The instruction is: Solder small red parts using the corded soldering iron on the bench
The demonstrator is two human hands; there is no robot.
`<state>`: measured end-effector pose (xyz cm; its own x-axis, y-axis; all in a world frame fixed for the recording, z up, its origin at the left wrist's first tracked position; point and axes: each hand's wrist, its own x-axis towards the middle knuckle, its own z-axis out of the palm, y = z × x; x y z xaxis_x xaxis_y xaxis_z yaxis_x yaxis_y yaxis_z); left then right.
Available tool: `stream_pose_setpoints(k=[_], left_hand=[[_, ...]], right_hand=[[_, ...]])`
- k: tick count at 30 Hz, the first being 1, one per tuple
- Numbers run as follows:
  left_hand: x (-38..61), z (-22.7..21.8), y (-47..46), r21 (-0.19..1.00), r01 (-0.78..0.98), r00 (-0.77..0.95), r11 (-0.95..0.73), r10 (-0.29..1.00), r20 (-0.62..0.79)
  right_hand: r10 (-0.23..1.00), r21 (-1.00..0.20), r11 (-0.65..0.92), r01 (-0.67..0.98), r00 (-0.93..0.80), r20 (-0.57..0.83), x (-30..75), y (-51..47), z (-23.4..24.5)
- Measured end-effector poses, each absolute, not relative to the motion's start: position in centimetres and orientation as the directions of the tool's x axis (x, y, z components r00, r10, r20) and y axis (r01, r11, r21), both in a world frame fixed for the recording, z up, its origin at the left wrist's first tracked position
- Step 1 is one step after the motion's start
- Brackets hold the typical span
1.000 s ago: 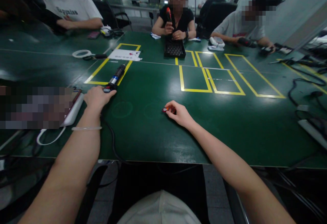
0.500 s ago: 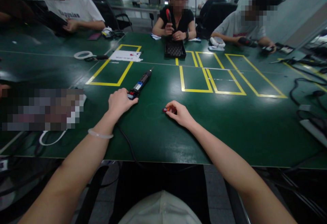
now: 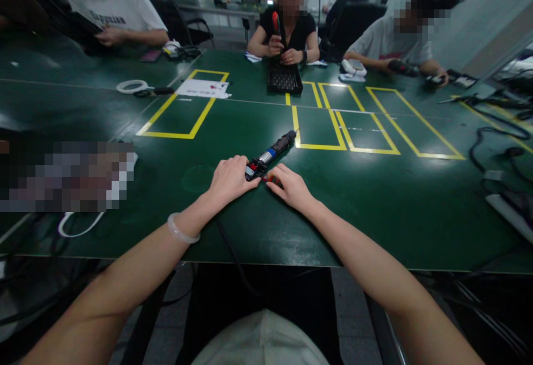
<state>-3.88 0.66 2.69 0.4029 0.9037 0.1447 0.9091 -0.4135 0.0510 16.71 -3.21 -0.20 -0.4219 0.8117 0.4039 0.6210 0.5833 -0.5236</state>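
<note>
Head view: we record the left hand [image 3: 229, 181] closed around the rear end of a black power screwdriver [image 3: 277, 148] with a blue and silver band. The tool lies slantwise over the green table [image 3: 366, 209], its tip pointing away and to the right, at the left strip of a yellow tape outline [image 3: 320, 146]. We cannot tell whether the tool rests on the surface. The right hand [image 3: 295, 188] keeps a narrow pinch on a small red part [image 3: 272, 178], mostly hidden by the fingers, just beside the tool's rear end; contact between the two is unclear to us. A black cord [image 3: 233, 243] runs over the near table edge. Across the table, we note a co-worker [image 3: 310, 29] gripping a red-topped tool [image 3: 275, 23] over a black tray [image 3: 285, 90].
</note>
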Motion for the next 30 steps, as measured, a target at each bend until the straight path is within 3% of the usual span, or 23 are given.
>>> stream_pose_setpoints(k=[10,20,30], left_hand=[[-3.12,2.45,-0.14,0.076,0.864,0.485,-0.497,0.864,0.139],[-3.32,2.30,-0.07,0.089,0.861,0.487,-0.501,0.863,0.135],[-3.36,2.26,0.07,0.081,0.861,0.491,-0.503,0.861,0.130]], right_hand=[[0.805,-0.391,0.582,0.713,-0.437,0.401,16.51,-2.80,-0.80],[0.793,-0.493,0.609,0.622,-0.458,0.402,17.24,-2.55,-0.92],[0.804,-0.496,0.593,0.635,-0.438,0.401,16.61,-2.19,-0.59]])
